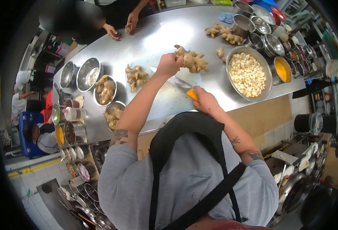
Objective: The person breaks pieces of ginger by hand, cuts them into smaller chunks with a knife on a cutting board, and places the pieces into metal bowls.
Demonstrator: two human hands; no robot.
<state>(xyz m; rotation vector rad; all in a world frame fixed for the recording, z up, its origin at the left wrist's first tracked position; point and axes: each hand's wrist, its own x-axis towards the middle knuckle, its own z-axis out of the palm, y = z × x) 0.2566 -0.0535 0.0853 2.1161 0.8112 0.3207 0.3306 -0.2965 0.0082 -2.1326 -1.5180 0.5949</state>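
My left hand is closed around a large knobbly ginger root, lifted over the far right part of the white cutting board. My right hand grips the orange handle of a kitchen knife. Its blade points left and away from me, passing below my left wrist, which hides part of it. Another piece of ginger lies on the board's left side. Small scraps are scattered over the board.
To the right stands a big metal bowl of pale chopped pieces. More ginger lies behind it, near stacked metal pots. Bowls of ginger stand at the left. Across the steel table, another person's hands hold a small piece.
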